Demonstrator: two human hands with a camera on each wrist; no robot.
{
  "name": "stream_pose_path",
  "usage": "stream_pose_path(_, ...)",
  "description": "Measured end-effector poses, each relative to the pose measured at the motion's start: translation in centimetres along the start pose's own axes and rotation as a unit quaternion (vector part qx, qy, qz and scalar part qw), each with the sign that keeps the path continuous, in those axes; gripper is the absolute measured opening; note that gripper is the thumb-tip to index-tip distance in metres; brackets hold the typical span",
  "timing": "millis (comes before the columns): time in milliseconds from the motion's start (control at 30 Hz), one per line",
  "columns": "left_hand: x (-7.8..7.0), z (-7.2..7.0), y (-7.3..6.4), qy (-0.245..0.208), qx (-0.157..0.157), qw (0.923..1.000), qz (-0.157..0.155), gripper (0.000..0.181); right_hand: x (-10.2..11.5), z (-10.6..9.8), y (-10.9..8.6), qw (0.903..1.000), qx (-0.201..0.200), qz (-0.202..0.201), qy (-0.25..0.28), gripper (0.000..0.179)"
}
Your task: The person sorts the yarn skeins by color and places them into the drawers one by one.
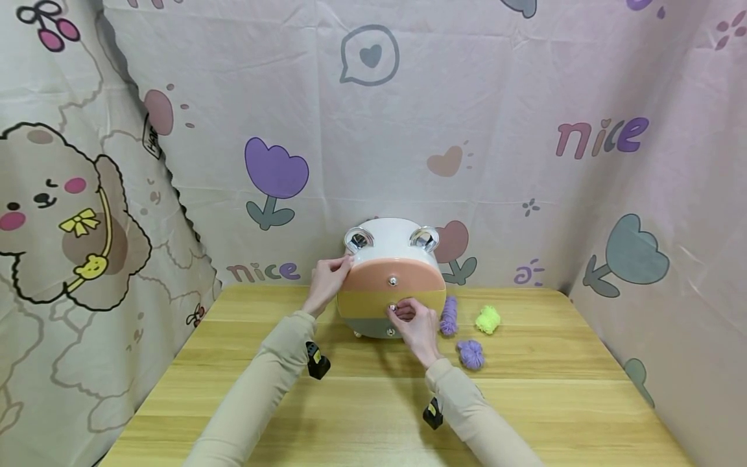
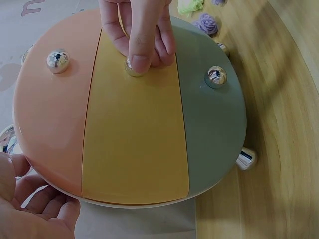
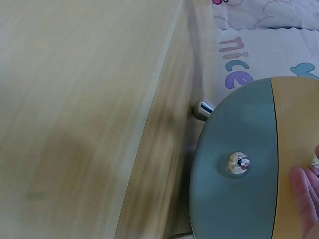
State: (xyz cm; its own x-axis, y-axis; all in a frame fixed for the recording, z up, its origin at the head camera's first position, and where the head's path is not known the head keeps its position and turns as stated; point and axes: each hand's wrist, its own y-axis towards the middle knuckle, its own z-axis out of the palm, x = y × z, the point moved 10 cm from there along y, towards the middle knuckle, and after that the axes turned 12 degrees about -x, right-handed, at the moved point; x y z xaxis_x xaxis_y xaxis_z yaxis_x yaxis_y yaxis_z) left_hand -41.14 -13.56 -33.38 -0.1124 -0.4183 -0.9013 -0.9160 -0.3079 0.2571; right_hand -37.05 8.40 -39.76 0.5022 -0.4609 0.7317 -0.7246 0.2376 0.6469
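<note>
A small rounded chest of drawers stands at the back of the table, with a white top and two shiny round ornaments like eyes. Its three drawer fronts are pink, yellow and grey-green, each bearing a silver knob. All three fronts look flush with the body. My left hand grips the chest's upper left side, fingers bent at its edge. With thumb and fingers, my right hand pinches the middle drawer's knob, which is partly hidden by the thumb.
To the right of the chest lie a long purple yarn bundle, a rounder purple yarn bundle and a bright yellow-green one. The wooden table meets a printed cloth backdrop behind the chest. Short silver feet hold the chest up.
</note>
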Motion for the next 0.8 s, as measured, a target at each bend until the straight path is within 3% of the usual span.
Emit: stream_pose_path(800,-0.29,-0.14,-0.30,0.003,0.005,1.0000,0.000,0.040,0.88,-0.29,-0.43,0.9997,0.004,-0.022,-0.005,0.012)
